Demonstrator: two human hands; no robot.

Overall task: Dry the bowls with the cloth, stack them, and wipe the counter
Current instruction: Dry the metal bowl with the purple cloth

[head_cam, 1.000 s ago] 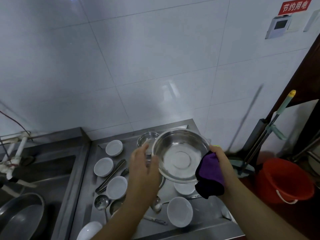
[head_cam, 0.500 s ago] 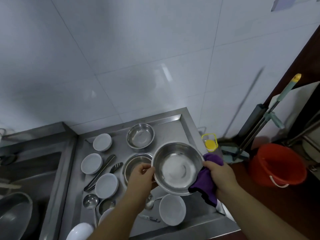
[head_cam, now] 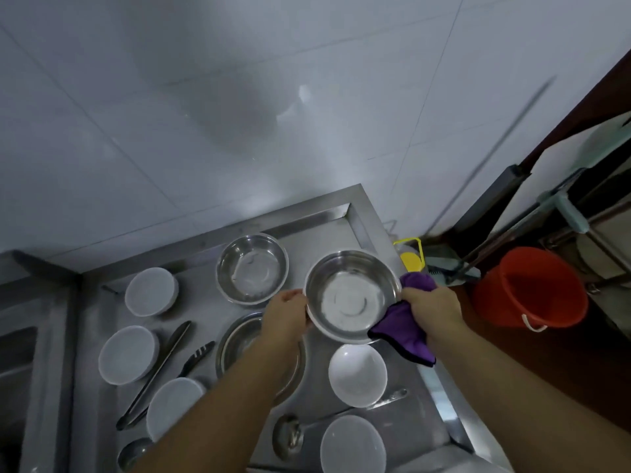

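The steel bowl (head_cam: pixel 351 297) came down lower over the counter (head_cam: pixel 440 390), left hand (head_cam: pixel 285 314) gripping its rim, right hand (head_cam: pixel 432 307) pinching the purple cloth (head_cam: pixel 399 327) against it; drying looked nearly finished.

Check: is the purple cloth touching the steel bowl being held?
Touching. The head view shows the purple cloth, gripped in the right hand, pressed against the held steel bowl at its right rim.

Third steel bowl (head_cam: pixel 239 343) behind forearm
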